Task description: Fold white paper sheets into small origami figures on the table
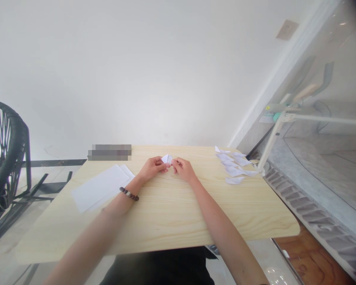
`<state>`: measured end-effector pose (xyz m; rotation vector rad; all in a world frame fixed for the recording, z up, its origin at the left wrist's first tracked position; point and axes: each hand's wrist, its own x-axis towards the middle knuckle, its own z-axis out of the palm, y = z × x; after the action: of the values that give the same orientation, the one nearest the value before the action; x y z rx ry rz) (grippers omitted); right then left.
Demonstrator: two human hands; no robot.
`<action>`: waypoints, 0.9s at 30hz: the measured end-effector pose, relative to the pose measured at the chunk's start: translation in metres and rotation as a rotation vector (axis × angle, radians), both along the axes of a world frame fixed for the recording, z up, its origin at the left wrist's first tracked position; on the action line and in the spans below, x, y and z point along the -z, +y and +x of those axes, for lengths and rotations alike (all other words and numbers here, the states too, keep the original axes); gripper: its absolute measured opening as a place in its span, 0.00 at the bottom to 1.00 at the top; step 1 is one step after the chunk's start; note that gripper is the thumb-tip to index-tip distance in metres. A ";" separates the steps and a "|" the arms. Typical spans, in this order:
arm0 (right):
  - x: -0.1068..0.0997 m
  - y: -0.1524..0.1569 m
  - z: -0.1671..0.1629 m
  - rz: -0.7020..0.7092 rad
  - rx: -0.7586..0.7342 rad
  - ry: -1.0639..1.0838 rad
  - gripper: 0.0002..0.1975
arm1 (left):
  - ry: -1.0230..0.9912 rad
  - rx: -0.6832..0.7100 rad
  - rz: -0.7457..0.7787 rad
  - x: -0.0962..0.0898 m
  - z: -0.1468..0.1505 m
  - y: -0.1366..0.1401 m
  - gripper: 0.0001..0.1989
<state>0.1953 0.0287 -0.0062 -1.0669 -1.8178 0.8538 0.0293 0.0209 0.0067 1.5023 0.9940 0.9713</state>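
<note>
A small piece of folded white paper (166, 158) with a crease down its middle is held up between both hands over the table. My left hand (153, 168) pinches its left side, thumb in front; a beaded bracelet circles that wrist. On the right side, my right hand (181, 168) grips the paper's edge with thumb and bent fingers. Several white folded paper pieces (235, 171) with pointed ends lie in a group at the table's right. Left of my left forearm lie flat white paper sheets (102, 188), overlapping one another.
The pale wooden table (166, 221) stands against a white wall (166, 71). A blurred-out dark item (110, 152) lies at its back left. A dark woven chair (8, 158) is at the left. A white metal frame (274, 138) rises beyond the right edge.
</note>
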 end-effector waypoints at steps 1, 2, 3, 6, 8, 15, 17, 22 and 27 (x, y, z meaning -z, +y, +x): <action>0.000 0.000 0.000 0.003 0.010 0.001 0.16 | -0.001 -0.006 0.004 0.000 0.001 0.000 0.17; 0.001 0.000 0.000 0.003 0.019 0.003 0.16 | 0.000 -0.015 0.009 -0.001 0.001 0.000 0.17; 0.001 0.000 -0.001 0.002 0.029 0.008 0.16 | 0.005 -0.026 0.013 -0.001 0.001 0.000 0.17; 0.001 0.000 -0.001 -0.012 0.045 0.027 0.17 | 0.037 -0.040 0.021 -0.001 0.001 0.000 0.16; 0.001 0.000 -0.001 -0.018 0.049 0.034 0.17 | 0.056 -0.036 0.023 -0.001 0.000 0.000 0.15; 0.001 0.001 -0.001 -0.020 0.047 0.042 0.17 | 0.082 -0.052 0.036 0.002 -0.001 0.002 0.12; 0.002 0.001 -0.001 -0.018 0.046 0.041 0.17 | 0.083 -0.059 0.033 0.002 -0.001 0.001 0.12; 0.002 0.001 -0.001 -0.030 0.052 0.031 0.17 | 0.107 -0.052 0.021 0.002 -0.002 0.001 0.11; 0.002 0.001 0.000 -0.019 0.050 0.019 0.16 | 0.123 -0.031 0.048 0.003 -0.003 0.001 0.12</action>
<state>0.1948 0.0301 -0.0087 -1.1081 -1.7626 0.8504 0.0267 0.0222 0.0034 1.6064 1.0910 0.9397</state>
